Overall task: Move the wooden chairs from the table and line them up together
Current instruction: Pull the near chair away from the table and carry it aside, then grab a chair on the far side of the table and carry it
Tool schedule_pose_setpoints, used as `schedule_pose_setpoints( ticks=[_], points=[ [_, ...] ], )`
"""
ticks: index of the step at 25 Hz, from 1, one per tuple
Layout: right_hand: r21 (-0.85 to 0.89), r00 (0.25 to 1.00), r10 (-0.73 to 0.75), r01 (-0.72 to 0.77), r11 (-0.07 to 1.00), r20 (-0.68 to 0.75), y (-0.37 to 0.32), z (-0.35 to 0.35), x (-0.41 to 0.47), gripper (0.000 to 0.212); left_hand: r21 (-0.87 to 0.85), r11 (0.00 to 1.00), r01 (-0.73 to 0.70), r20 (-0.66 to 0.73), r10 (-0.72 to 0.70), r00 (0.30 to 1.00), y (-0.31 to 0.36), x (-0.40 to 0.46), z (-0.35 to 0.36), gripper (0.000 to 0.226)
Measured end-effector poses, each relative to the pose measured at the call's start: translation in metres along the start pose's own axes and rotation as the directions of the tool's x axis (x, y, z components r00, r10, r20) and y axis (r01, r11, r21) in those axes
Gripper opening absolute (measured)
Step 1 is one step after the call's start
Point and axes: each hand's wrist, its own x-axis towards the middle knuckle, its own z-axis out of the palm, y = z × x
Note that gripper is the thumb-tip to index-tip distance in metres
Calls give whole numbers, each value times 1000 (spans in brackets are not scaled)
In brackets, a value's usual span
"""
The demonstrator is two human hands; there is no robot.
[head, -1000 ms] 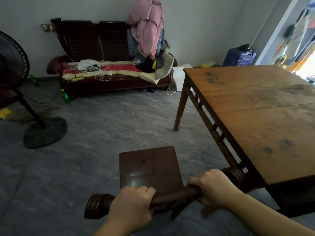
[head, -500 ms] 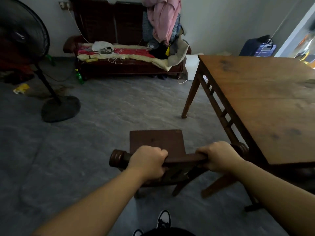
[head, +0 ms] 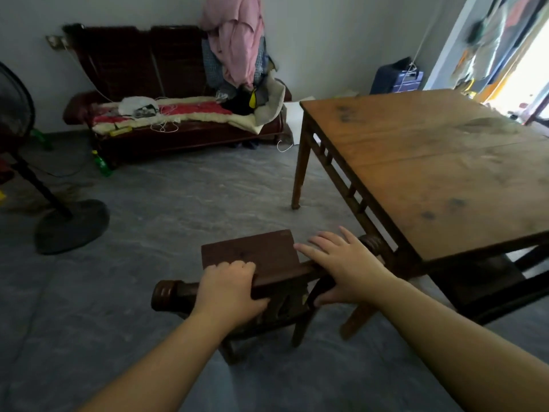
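Below your head camera, at the near corner of the worktop (head: 439, 162), stands the dark wooden chair (head: 252, 260), its seat facing away from you and its top rail running across in front of your arms. Your left hand (head: 228, 289) is closed around that rail, fingers curled over the top and knuckles up, just right of the rail's rounded left end. Your right hand (head: 341, 263) is open: the fingers are spread and stretched out flat over the rail toward the seat, with the thumb hanging down on the near side, so it lies over the rail without gripping it. The right end of the rail sits just beside the worktop's edge, close to its near corner; whether they touch you cannot tell. The chair's legs rest on the grey floor (head: 166, 221).

Farther off in the same view, a dark wooden sofa (head: 154, 69) stands against the back wall, covered with bedding and loose items, and pink clothing (head: 237, 40) is piled over its right end. A standing fan (head: 59, 221) is at the left edge, with its round base on the floor. A blue suitcase (head: 395, 78) sits beyond the worktop's far side.
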Motion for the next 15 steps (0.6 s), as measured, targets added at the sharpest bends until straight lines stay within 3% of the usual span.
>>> schedule_pose_setpoints(
  ticks=[2,6,15],
  points=[
    [61,994,-43,49,997,-99,1,-1,-29,112,-11,1000,-10,-84,9,996,20,-2,-9,89],
    [75,984,-51,65,995,-172,12,8,-96,105,-146,972,-187,-348,126,929,92,-8,-35,88],
    [63,970,191,-183,981,-151,147,40,-274,106,-198,922,-333,-340,254,906,316,8,-38,88]
  ],
)
